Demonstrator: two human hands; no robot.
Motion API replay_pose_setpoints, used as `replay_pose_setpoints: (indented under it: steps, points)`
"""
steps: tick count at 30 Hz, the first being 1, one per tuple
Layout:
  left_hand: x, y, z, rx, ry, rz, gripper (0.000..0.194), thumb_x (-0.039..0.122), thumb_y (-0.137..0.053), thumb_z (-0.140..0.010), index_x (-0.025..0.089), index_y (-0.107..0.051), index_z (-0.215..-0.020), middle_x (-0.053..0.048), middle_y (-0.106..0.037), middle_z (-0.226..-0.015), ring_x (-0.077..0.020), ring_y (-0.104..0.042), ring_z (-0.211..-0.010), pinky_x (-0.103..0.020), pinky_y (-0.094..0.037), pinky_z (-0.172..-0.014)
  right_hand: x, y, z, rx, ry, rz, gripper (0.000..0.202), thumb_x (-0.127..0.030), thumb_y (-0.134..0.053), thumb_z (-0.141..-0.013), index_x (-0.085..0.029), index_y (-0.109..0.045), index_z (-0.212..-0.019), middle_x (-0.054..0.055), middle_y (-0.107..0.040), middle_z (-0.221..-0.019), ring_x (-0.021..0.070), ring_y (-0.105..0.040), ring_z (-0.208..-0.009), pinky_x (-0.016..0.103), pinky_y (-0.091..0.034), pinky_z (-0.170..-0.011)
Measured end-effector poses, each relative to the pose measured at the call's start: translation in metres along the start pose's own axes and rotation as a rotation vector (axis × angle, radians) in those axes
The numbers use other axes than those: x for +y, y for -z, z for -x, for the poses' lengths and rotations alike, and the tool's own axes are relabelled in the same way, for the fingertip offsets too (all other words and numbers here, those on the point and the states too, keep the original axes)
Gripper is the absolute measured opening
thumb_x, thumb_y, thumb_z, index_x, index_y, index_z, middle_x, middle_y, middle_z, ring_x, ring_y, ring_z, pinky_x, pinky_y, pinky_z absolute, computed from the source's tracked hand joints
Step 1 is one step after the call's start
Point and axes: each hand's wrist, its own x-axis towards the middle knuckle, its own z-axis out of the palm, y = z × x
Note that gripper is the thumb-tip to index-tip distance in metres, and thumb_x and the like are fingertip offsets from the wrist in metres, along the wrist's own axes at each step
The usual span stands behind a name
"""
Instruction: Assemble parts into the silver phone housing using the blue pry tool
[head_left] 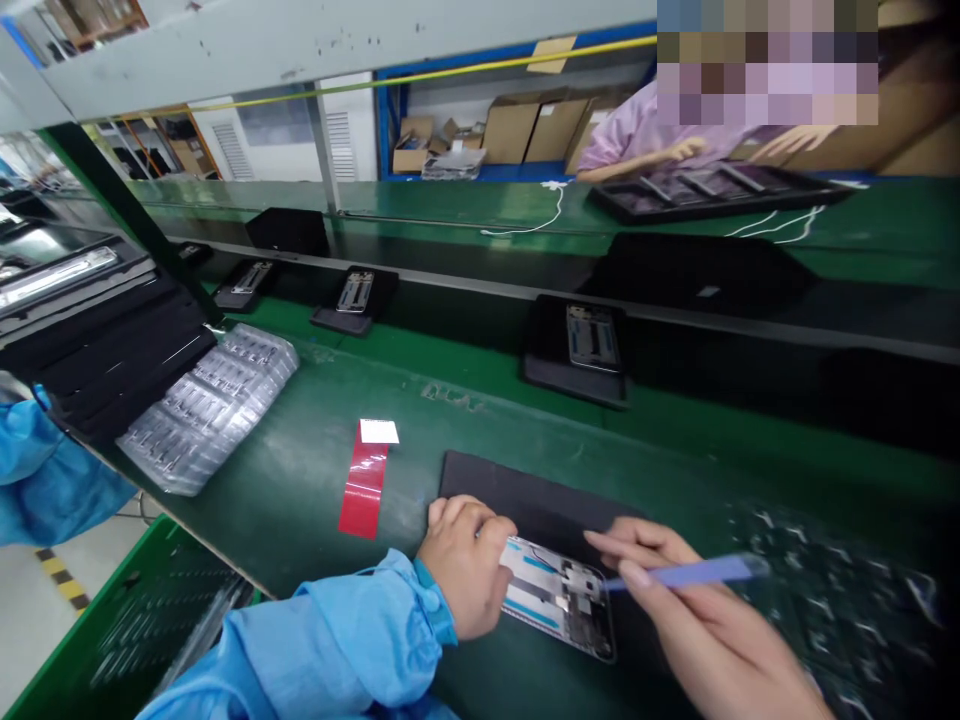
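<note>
An open phone body (559, 600), with its inner parts and blue strips showing, lies on a dark mat (517, 490). My left hand (469, 565), in a blue sleeve, is closed around the left end of the phone body. Between the thumb and fingers of my right hand (690, 590) is a slim blue-violet stick-like tool (701, 572). Its tip points at the upper right part of the phone body; whether it touches, I cannot tell. Left of the mat lies a red film strip (365, 490) with a white tab.
Clear plastic trays (217, 405) lie at left, and another clear tray (832, 590) at right. Several phone bodies on dark pads, such as this pad (574, 385), line the conveyor behind. A green crate (142, 610) stands below the bench edge. Across, a person handles a black tray (720, 190).
</note>
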Motion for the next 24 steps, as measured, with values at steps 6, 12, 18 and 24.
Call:
replay_pose_setpoints:
  steps: [6, 12, 18, 24]
  points:
    - [0.000, 0.000, 0.000, 0.000, -0.007, -0.001, 0.044, 0.023, -0.062, -0.077, 0.021, -0.052, -0.120, -0.010, -0.060, -0.116, -0.0296, -0.051, -0.113, -0.052, -0.040, -0.097, 0.000, -0.029, 0.006, -0.094, 0.004, 0.025, 0.029, -0.045, -0.050, -0.095, -0.023, -0.069, -0.098, 0.004, -0.074, -0.100, 0.0196, -0.070, -0.092, 0.029, -0.055, -0.084]
    - [0.001, 0.001, 0.000, -0.010, 0.004, 0.003, 0.044, 0.023, -0.063, -0.077, 0.021, -0.052, -0.120, -0.010, -0.060, -0.117, -0.0298, -0.051, -0.114, -0.053, -0.040, -0.098, 0.002, -0.033, 0.001, -0.086, 0.073, 0.086, 0.026, -0.043, -0.047, -0.096, -0.024, -0.064, -0.089, 0.001, -0.074, -0.087, 0.0166, -0.070, -0.076, 0.026, -0.054, -0.069]
    - [0.001, 0.001, 0.000, 0.003, -0.001, -0.001, 0.043, 0.023, -0.062, -0.077, 0.021, -0.052, -0.118, -0.009, -0.060, -0.116, -0.0293, -0.051, -0.113, -0.052, -0.041, -0.097, -0.001, -0.042, 0.003, 0.021, 0.200, 0.148, 0.023, -0.038, -0.048, -0.096, -0.023, -0.064, -0.090, 0.002, -0.073, -0.082, 0.0178, -0.071, -0.072, 0.028, -0.056, -0.068]
    - [0.001, 0.001, -0.001, -0.006, -0.001, 0.007, 0.042, 0.021, -0.062, -0.076, 0.021, -0.053, -0.117, -0.009, -0.061, -0.113, -0.0296, -0.052, -0.113, -0.052, -0.041, -0.096, -0.002, -0.051, 0.009, 0.075, 0.454, 0.133, 0.008, -0.024, -0.056, -0.093, -0.022, -0.064, -0.093, 0.004, -0.073, -0.086, 0.0182, -0.070, -0.078, 0.032, -0.057, -0.077]
